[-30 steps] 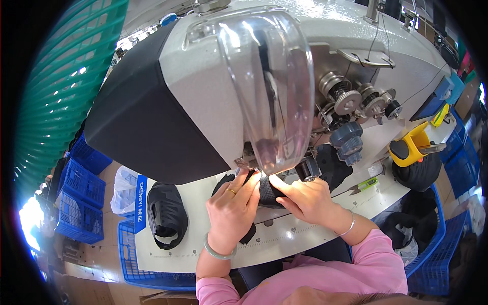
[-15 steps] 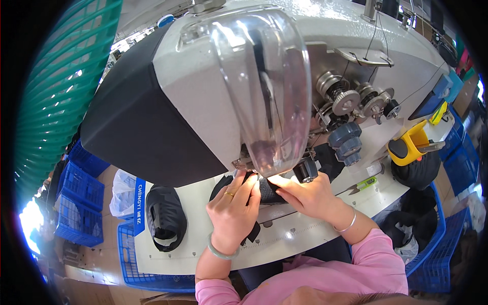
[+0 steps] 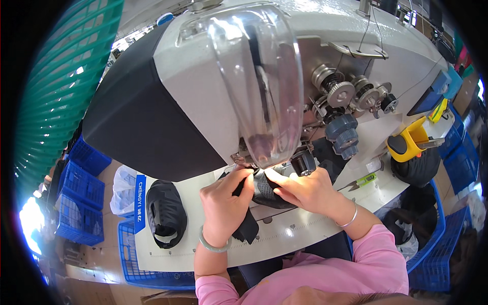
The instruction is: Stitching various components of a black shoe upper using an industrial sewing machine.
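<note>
The left hand point(image 3: 223, 203) has curled, seemingly pinching, with more black material point(image 3: 247, 230) showing

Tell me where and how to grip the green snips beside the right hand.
Probably by the green handle, from above and the right: the snips lie on the white table, metal tips pointing left, toward the right hand.

A sewing machine point(image 3: 193, 84) has a pale, glossy, slightly pebbled painted body, a matt black end cover point(image 3: 137, 119), a smooth clear plastic shield point(image 3: 282, 76) and shiny metal tension discs point(image 3: 340, 94). Below, black textured material point(image 3: 267, 190) lies on a smooth, faintly glossy tabletop point(image 3: 300, 231), near soft matt pink cloth sleeves point(image 3: 373, 249).
</note>
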